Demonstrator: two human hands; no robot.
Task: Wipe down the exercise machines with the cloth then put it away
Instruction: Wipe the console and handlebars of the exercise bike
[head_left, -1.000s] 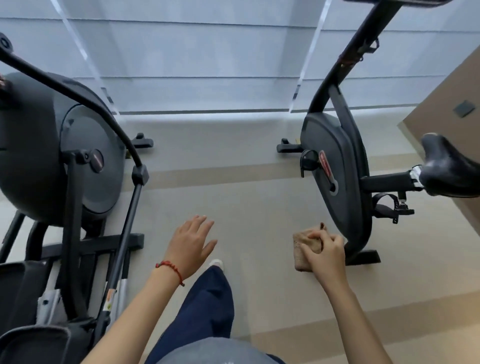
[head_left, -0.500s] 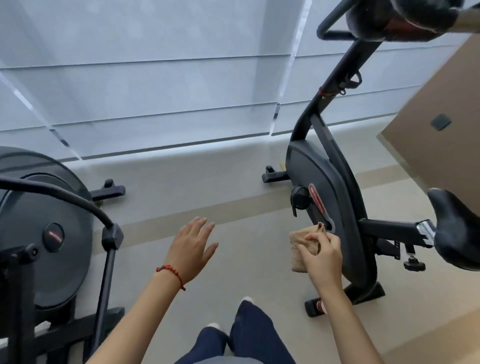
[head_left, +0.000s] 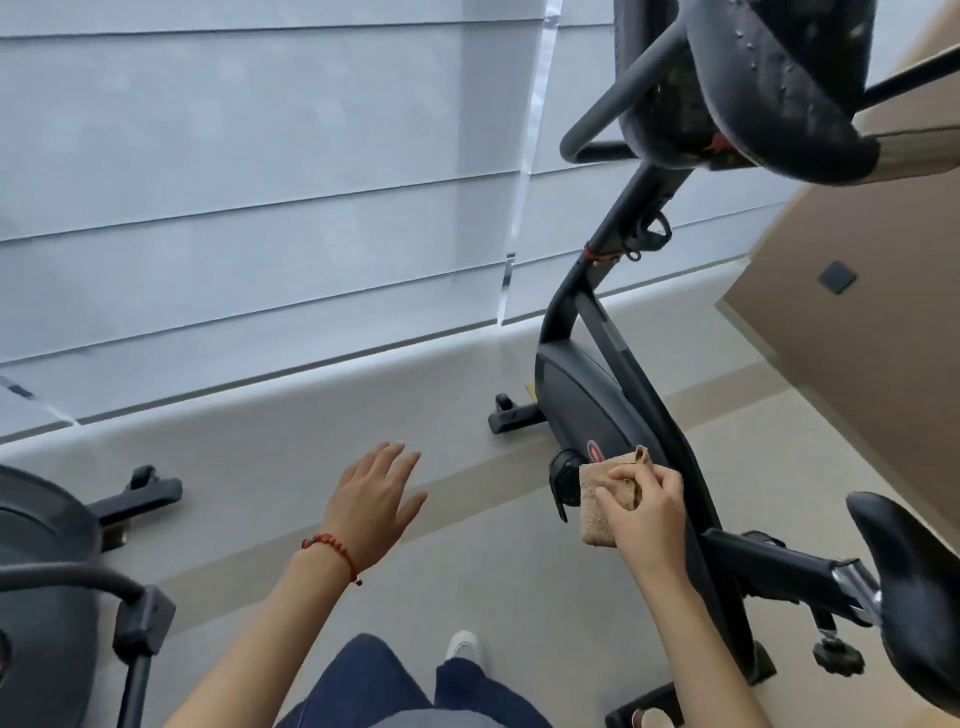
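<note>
A folded tan cloth (head_left: 597, 504) is gripped in my right hand (head_left: 647, 512), held in the air just left of the black exercise bike (head_left: 587, 400). The cloth hangs in front of the bike's flywheel housing, near its red logo; whether it touches the housing I cannot tell. My left hand (head_left: 371, 501) floats over the floor with fingers spread and straight, holding nothing; a red bracelet circles its wrist. The bike's handlebar and console (head_left: 753, 88) loom at the top right, its saddle (head_left: 914, 587) at the right edge. A second black machine (head_left: 47, 587) stands at the lower left.
Grey roller blinds (head_left: 260, 182) cover the windows behind a low sill. A brown wall panel (head_left: 872, 364) stands to the right of the bike. My legs in blue trousers and a white shoe (head_left: 462, 644) are on the beige floor between the two machines.
The view has swung up and to the right, bringing the bike closer and its handlebar into sight. Both hands have kept their pose, the right one still gripping the cloth.
</note>
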